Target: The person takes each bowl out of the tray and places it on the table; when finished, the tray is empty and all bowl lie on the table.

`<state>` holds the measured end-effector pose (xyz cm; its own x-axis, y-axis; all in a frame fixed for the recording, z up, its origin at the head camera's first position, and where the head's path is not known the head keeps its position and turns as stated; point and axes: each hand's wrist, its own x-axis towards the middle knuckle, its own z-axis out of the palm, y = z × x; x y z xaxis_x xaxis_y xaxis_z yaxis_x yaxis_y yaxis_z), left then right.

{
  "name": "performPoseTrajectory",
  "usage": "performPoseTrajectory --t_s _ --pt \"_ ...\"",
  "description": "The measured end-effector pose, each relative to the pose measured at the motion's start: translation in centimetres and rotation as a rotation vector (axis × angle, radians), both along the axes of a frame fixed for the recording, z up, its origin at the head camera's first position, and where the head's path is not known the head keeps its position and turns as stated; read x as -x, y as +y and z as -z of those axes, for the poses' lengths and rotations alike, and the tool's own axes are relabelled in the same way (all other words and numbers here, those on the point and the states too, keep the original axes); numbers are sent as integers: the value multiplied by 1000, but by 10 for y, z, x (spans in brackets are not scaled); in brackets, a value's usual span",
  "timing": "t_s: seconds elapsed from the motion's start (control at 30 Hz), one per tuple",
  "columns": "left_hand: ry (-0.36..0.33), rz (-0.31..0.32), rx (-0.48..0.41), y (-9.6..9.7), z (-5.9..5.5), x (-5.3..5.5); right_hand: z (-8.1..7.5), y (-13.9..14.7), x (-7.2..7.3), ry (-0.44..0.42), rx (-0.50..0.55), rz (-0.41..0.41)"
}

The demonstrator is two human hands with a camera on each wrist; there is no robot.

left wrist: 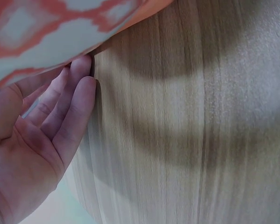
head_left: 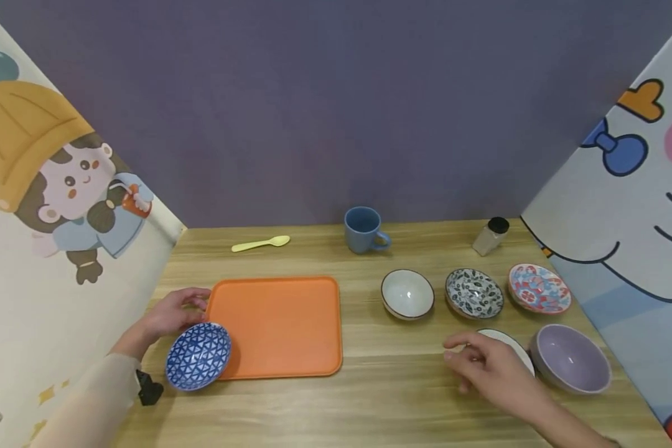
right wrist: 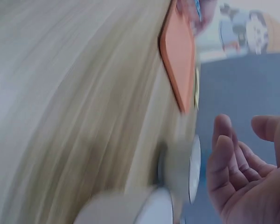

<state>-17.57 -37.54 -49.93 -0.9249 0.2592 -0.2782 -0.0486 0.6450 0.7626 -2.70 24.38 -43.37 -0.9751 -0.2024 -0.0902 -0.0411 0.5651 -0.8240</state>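
Observation:
At the left, a bowl with a blue triangle pattern [head_left: 198, 356] overlaps the near left corner of an orange tray [head_left: 280, 330]. Its outside, white with orange-red shapes, shows in the left wrist view. Beside this bowl and the tray's left edge is my left hand [head_left: 176, 311], fingers loosely bent, its thumb partly hidden by the bowl. My right hand [head_left: 495, 373] hovers over the right side with relaxed fingers and nothing in them. It partly covers a white bowl [head_left: 509, 341]; a purple bowl [head_left: 572, 359] stands just right of that.
Behind the right hand sit a white bowl with dark rim [head_left: 407, 294], a black-and-white leaf-patterned bowl [head_left: 475, 294] and a red-and-blue patterned dish [head_left: 539, 288]. Along the back are a yellow spoon [head_left: 261, 243], a blue mug [head_left: 363, 230] and a black-capped shaker [head_left: 490, 236]. Panels enclose the table.

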Motion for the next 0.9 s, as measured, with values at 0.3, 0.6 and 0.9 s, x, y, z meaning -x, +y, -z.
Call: performPoseTrajectory --t_s 0.3,0.6,0.9 --pt "13 1 33 4 -4 4 27 -101 53 -108 177 -200" --pt "-31 -21 22 6 -7 2 35 -208 87 -226 290 -388" --pt "-52 -13 -1 7 -11 4 53 -289 99 -303 226 -420"
